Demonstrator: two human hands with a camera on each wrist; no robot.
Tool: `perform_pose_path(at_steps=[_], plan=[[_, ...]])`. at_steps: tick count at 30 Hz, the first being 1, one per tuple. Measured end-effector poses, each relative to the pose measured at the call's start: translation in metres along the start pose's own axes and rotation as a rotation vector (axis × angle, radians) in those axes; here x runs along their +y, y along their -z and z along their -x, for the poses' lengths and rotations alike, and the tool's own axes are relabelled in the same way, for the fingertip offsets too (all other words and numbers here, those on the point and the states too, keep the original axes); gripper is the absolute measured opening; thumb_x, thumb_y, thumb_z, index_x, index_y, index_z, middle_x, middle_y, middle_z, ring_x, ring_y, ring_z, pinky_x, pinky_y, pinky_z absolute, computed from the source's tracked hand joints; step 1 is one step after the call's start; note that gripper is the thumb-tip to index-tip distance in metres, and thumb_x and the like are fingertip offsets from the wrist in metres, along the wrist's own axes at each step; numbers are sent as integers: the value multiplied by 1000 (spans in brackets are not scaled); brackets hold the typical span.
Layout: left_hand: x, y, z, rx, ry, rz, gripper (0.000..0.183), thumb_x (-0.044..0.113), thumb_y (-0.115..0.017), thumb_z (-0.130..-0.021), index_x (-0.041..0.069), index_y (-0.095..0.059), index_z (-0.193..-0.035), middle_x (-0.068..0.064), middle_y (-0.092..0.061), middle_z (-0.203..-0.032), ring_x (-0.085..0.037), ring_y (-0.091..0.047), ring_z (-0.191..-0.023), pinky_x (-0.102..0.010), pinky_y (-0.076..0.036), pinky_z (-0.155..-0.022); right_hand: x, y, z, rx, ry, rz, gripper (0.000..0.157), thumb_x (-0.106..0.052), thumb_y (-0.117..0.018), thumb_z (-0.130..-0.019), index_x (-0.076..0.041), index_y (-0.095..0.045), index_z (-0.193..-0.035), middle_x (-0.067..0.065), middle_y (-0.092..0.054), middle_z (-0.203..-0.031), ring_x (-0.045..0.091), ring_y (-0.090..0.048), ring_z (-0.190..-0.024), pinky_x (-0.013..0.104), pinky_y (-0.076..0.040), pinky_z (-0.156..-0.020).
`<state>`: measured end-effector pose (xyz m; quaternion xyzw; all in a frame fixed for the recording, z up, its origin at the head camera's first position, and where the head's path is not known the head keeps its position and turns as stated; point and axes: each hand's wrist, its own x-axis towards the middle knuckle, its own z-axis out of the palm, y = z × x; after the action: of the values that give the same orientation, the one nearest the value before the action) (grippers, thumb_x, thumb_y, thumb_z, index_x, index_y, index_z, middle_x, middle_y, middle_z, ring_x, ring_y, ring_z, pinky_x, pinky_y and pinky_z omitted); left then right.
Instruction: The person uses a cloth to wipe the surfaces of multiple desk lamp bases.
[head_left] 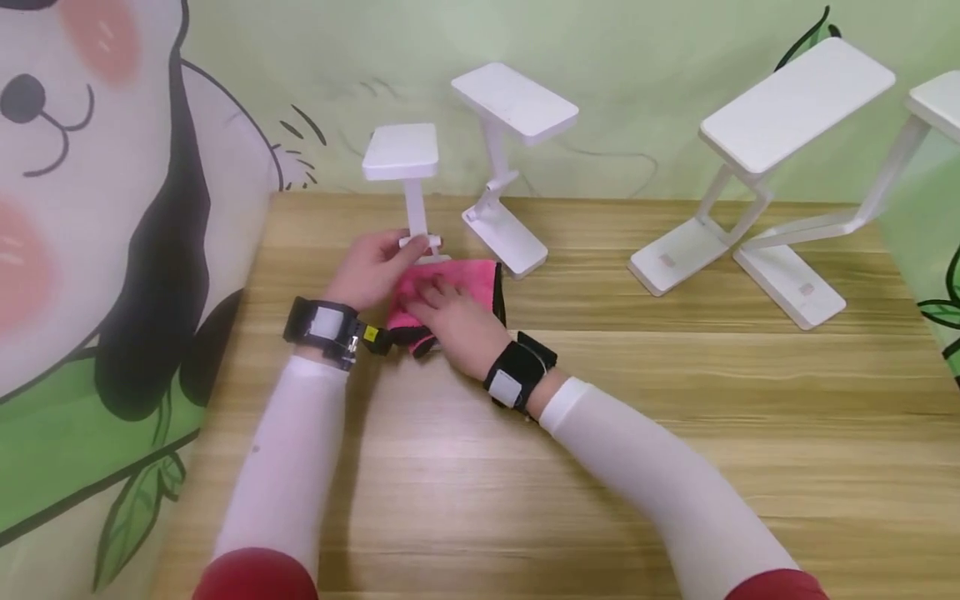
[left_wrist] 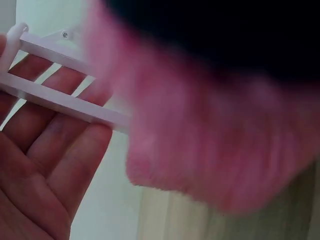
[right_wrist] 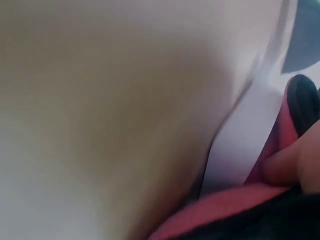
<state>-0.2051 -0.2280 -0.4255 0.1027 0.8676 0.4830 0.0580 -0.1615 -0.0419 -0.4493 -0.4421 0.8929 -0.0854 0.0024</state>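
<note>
A white folding desk lamp (head_left: 402, 152) stands at the back left of the wooden table. My left hand (head_left: 372, 271) grips its folding arm low down, and in the left wrist view the fingers lie behind two parallel bars (left_wrist: 62, 102). Over the lamp's base lies a pink cloth (head_left: 477, 277) with black edging, which hides most of the base. My right hand (head_left: 467, 327) holds this cloth against the base, fingers bent on top. The right wrist view shows a fingertip (right_wrist: 282, 167) in a fold of the cloth beside a white surface (right_wrist: 240, 142).
Close to the right of the held lamp stands a second white lamp (head_left: 513, 100). Two more white lamps stand farther right, one with a wide head (head_left: 798, 104), the other (head_left: 798, 287) cut off by the frame. A painted wall (head_left: 600, 50) borders the table (head_left: 600, 467).
</note>
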Motion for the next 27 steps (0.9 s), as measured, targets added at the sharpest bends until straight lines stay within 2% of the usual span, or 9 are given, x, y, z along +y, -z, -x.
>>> perform_pose_path(at_steps=[6, 10, 12, 14, 15, 19, 22, 23, 27], plan=[[1, 0, -1, -18, -1, -34, 56, 64, -51, -95, 19, -71, -121, -3, -72, -109, -21, -60, -94, -44, -47, -77, -13, 1, 38, -119, -20, -101, 64, 9, -47, -92, -17, -42, -150, 9, -33, -157, 31, -17, -144, 44, -23, -116], [1, -1, 1, -21, -3, -49, 54, 65, -51, -95, 22, -72, -119, 1, -71, -115, -12, -59, -107, -44, -48, -88, -18, 6, 52, -149, 3, -150, 63, 7, -52, -91, -19, -46, -148, 8, -34, -156, 29, -20, -144, 46, -32, -113], [2, -1, 1, -24, -12, -50, 52, 64, -51, -95, 22, -73, -117, 0, -71, -116, -12, -59, -105, -44, -48, -87, -15, 7, 48, -144, 1, -176, 64, 6, -54, -89, -20, -47, -147, 8, -36, -155, 28, -23, -143, 45, -36, -110], [3, 0, 2, -31, -10, -44, 52, 64, -51, -95, 22, -72, -116, -5, -72, -105, -17, -59, -92, -43, -48, -78, -8, 9, 37, -114, -4, -197, 67, 7, -55, -86, -20, -48, -147, 8, -38, -154, 27, -27, -141, 45, -42, -106], [4, 0, 2, -31, -11, -44, 53, 65, -51, -95, 22, -72, -116, -9, -71, -97, -19, -57, -85, -41, -46, -73, -4, 8, 29, -90, -3, -198, 68, 7, -55, -85, -21, -48, -147, 8, -39, -154, 26, -30, -140, 43, -46, -102], [5, 0, 1, -32, -5, -34, 55, 65, -51, -94, 19, -72, -117, -14, -68, -89, -28, -52, -77, -40, -40, -64, 13, 0, 3, 37, -1, -156, 61, 2, -57, -90, -22, -50, -146, 8, -41, -153, 24, -34, -138, 41, -53, -93], [4, 1, 1, -25, -2, -24, 56, 62, -53, -95, 16, -71, -119, -8, -71, -103, -26, -55, -87, -39, -41, -67, 17, -8, -4, 95, 0, -127, 62, 4, -58, -90, -22, -50, -146, 8, -40, -153, 25, -32, -139, 42, -48, -100], [3, 1, 1, -22, -2, -21, 55, 62, -53, -95, 16, -70, -120, -9, -71, -102, -27, -54, -85, -40, -40, -65, 16, -10, -3, 99, -1, -119, 63, 5, -56, -90, -21, -50, -146, 9, -40, -153, 25, -31, -139, 43, -44, -105], [0, 1, 1, -16, 0, -21, 55, 62, -52, -95, 17, -71, -121, -12, -70, -98, -24, -50, -79, -40, -39, -63, 5, -8, 14, 19, -26, -113, 67, 8, -51, -88, -19, -44, -149, 9, -37, -155, 28, -24, -143, 43, -30, -114]])
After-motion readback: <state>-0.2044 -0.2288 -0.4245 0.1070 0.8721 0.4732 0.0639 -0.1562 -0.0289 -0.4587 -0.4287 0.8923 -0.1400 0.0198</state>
